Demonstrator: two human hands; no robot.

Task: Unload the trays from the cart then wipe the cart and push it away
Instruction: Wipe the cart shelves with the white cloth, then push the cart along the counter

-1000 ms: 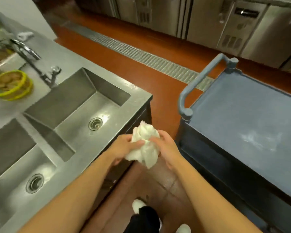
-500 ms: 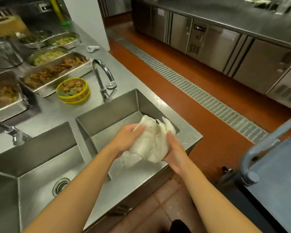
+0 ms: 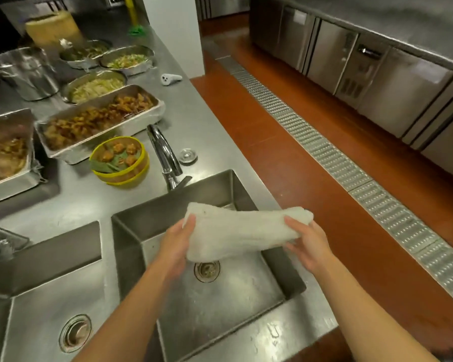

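Holding white cloth (image 3: 242, 232) over sink (image 3: 249, 189): left hand (image 3: 177, 240), right hand (image 3: 307, 245) grip ends. Trays (image 3: 100, 126) unloaded beside sink; cart unseen, pushing left.

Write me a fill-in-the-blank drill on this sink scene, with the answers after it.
1. Both hands hold the white cloth over the ____-hand sink basin.
2. The left hand and right hand stretch it out by its two ____.
3. The tap stands beside a ____ bowl of food.
4. The loose sink strainer lies on the ____.

Answers: right; ends; yellow; counter
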